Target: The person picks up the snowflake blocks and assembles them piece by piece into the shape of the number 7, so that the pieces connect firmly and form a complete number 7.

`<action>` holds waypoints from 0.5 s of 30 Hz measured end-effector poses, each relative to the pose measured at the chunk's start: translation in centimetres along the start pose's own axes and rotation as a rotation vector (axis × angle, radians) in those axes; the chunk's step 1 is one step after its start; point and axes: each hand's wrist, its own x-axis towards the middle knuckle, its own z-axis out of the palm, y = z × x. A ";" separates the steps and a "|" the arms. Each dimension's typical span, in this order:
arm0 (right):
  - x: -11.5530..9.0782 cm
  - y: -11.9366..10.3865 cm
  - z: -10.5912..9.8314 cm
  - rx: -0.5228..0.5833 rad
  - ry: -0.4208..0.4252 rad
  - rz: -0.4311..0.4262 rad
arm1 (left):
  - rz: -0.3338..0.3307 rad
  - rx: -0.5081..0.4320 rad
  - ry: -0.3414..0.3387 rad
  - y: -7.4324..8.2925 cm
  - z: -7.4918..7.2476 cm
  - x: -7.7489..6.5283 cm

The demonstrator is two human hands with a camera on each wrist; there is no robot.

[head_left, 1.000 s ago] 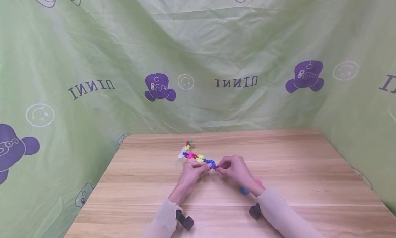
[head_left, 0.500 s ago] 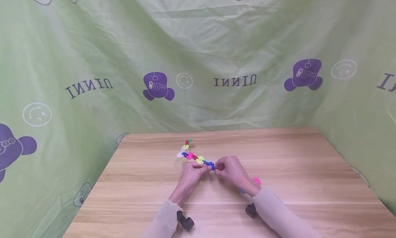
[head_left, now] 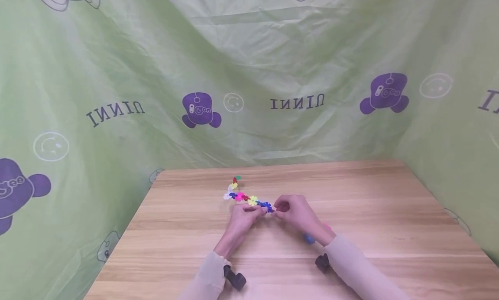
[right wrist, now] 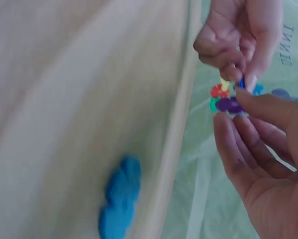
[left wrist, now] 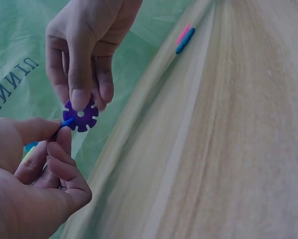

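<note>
A chain of interlocking snowflake discs in several colours slants across the head view, held above the table; its yellow disc shows well. My left hand pinches the blue disc at the chain's near end between thumb and index finger. My right hand pinches a purple snowflake disc by its edge. In the left wrist view the purple disc's notched rim meets the blue disc's edge. How deep the two slots sit in each other cannot be made out.
Loose blue discs lie on the wooden table, with a pink disc beside them, partly hidden under my right forearm in the head view. A green printed cloth hangs behind and around the table.
My right hand came slightly left against the chain's end half a second ago, and now sits slightly right again. The left hand keeps its hold on the chain, nearly still.
</note>
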 end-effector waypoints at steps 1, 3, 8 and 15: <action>-0.1 0.2 -0.4 0.001 -0.006 0.006 | -0.010 -0.002 0.001 0.0 0.0 0.0; -0.3 0.5 -1.3 0.005 -0.026 0.032 | -0.015 0.000 0.002 -0.1 0.0 0.0; -1.3 1.7 -3.9 0.007 -0.090 0.074 | -0.001 -0.008 -0.002 0.2 -0.1 -0.1; -3.4 4.1 -7.4 -0.029 -0.184 0.067 | 0.000 -0.020 0.005 0.3 -0.2 0.1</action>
